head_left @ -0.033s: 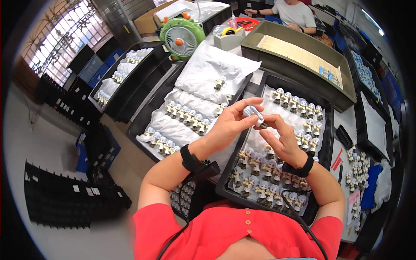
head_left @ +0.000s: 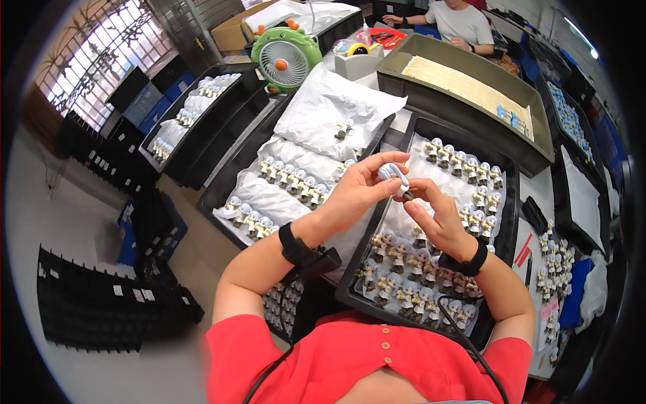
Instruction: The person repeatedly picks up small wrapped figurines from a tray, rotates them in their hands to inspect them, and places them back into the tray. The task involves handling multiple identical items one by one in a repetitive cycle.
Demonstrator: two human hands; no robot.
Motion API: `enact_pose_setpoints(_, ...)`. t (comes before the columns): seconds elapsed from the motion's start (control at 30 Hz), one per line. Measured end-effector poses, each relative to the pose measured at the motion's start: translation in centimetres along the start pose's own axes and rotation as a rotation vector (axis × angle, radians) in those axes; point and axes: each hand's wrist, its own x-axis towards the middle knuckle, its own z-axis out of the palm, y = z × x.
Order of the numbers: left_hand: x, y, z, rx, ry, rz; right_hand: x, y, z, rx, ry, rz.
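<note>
Between my two hands, above the trays, is a small figurine (head_left: 391, 173) with pale blue-grey hair and a dark base. My left hand (head_left: 356, 195) pinches its hair end between thumb and fingers. The fingertips of my right hand (head_left: 436, 214) close on the dark lower end. Its front is partly hidden by my fingers. Below my right hand lies a black tray (head_left: 350, 276) lined with white sheet and holding rows of similar figurines (head_left: 417, 259). Another black tray (head_left: 210, 195) to the left holds more rows, with folded white wrapping (head_left: 323, 101) over its far part.
A green fan (head_left: 286, 57) stands behind the left tray. A deep olive bin (head_left: 431, 79) is at the back, with a person (head_left: 461, 23) beyond it. Loose figurines (head_left: 555, 259) and red sticks (head_left: 523, 249) lie at the right. A cable (head_left: 464, 337) hangs near my right arm.
</note>
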Motion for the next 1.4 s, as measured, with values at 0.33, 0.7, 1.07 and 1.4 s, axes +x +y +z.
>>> enact_pose_setpoints(0.33,2.9,0.7,-13.7,1.106,0.359,-0.258,0.9,0.4,-1.4,-0.168,0.093,-0.075)
enact_pose_setpoints(0.7,4.8,-2.3,-16.6,1.128,0.203,-0.473,1.2,1.3,-2.2,-0.225,0.072,-0.04)
enact_pose_setpoints(1.07,4.5,-1.5,-15.7,1.354,0.285,-0.288,-0.6,3.8,-3.8,-0.567,-0.41,0.128)
enact_pose_setpoints(1.4,1.2,1.7,0.5,0.566,-0.068,-0.126,0.1,1.2,-3.0,-0.372,-0.304,0.166)
